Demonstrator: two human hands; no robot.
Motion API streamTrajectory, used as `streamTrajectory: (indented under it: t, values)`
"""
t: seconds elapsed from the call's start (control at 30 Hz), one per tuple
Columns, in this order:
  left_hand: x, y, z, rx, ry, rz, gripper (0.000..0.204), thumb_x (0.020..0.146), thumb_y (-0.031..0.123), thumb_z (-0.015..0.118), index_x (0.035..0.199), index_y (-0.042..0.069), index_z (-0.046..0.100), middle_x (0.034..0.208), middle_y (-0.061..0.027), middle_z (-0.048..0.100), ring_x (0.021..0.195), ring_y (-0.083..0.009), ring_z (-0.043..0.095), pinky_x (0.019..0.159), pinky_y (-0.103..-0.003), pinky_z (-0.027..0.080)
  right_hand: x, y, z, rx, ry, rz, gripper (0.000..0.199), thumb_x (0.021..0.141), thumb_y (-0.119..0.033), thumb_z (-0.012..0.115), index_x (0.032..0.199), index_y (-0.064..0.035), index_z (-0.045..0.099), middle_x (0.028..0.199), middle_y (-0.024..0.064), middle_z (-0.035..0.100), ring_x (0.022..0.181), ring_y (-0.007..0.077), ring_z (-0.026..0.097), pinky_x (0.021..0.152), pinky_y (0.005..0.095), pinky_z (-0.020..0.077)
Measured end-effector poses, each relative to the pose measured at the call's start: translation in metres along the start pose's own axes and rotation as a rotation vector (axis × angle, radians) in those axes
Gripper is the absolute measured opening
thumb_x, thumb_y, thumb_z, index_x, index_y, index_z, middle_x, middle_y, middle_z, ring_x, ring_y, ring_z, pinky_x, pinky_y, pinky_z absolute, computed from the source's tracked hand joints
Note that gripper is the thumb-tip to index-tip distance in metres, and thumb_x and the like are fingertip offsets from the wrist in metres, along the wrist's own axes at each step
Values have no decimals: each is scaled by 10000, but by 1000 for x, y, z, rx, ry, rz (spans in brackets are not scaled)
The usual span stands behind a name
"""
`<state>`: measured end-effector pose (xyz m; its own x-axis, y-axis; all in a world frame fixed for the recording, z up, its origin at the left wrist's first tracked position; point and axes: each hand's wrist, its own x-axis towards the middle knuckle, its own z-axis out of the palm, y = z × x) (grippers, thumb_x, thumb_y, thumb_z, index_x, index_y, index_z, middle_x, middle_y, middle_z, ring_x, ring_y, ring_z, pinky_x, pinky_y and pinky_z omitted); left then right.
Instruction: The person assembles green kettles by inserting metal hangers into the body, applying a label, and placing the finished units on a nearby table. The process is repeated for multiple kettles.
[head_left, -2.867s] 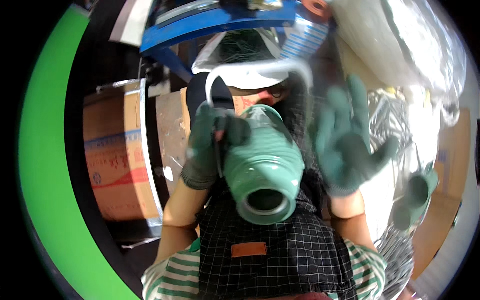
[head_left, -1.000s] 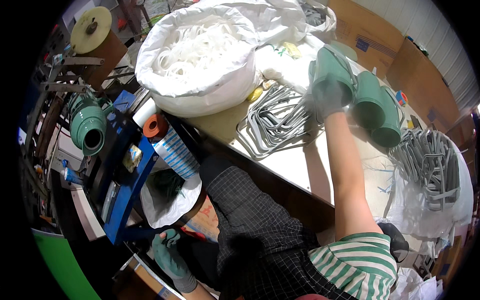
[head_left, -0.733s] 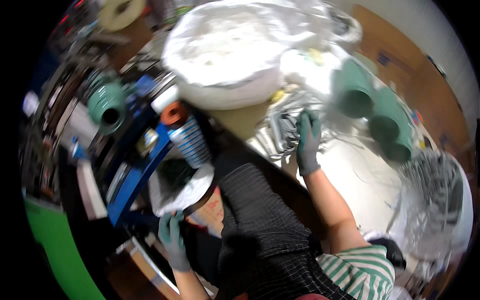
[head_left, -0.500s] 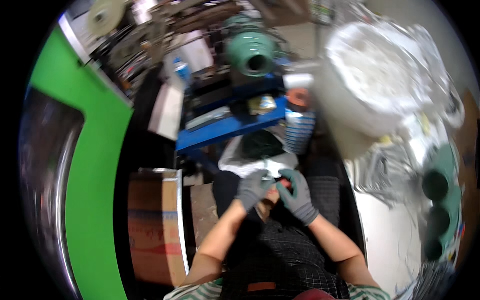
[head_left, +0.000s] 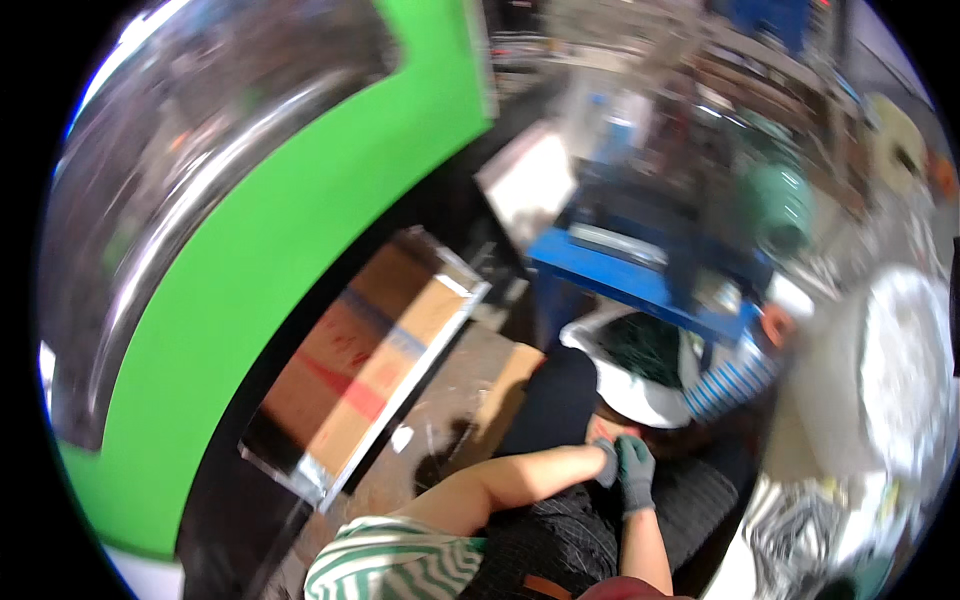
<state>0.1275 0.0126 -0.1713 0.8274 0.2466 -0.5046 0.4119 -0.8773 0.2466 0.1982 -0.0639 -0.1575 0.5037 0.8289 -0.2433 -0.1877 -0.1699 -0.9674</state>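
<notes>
Over my lap, my two grey work gloves come together. My left hand is mostly covered by its own wrist and the other glove, so its fingers do not show. My right hand is beside it, fingers bent and closed, the green palm coating showing; whatever it grips is too small and blurred to make out. Just beyond the gloves, between my knees, is a piece of brown cardboard with red print. A white basin-like container lies past my knees, with a tangle of dark green strands in it.
A blue bench bears a green machine. Beside the basin stands a blue-and-white striped roll. To the right is a large white lined bin. A bright green machine panel and a carton are on the left.
My view has swung left and tilted, so the bench, basin and bin now sit farther right. My hands remain together over my lap, with the left glove now more hidden.
</notes>
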Motion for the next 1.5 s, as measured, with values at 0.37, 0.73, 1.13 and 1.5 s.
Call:
streamTrajectory:
  t: [0.37,0.73,1.13,1.5]
  values:
    - [5,0,3,-79,-25,-8,378,910,334,700,1173,64,729,1129,-165,744,1049,-295,716,880,-421,540,1,3,1,0,-36,81,127,948,-92,723,1000,25,727,1000,41,738,880,125,658,812,287,545]
    - [8,-1,4,-91,-51,1,366,888,336,695,1139,73,739,1123,-149,744,1046,-278,710,861,-422,532,-3,-6,3,-13,-50,32,162,959,-114,735,1014,37,728,1004,42,739,885,126,657,816,291,542]
    - [10,3,8,-73,-82,20,354,864,338,690,1103,83,749,1117,-131,744,1042,-260,703,840,-423,523,1,11,-2,16,-62,52,142,967,-101,740,1017,28,710,1015,38,731,903,126,654,840,285,538]
    - [17,9,4,-34,-90,57,344,842,340,686,1069,92,758,1111,-115,744,1039,-244,696,821,-424,515,-8,-12,-2,-42,-84,20,169,994,-127,724,1091,12,711,1039,31,721,914,117,644,855,284,535]
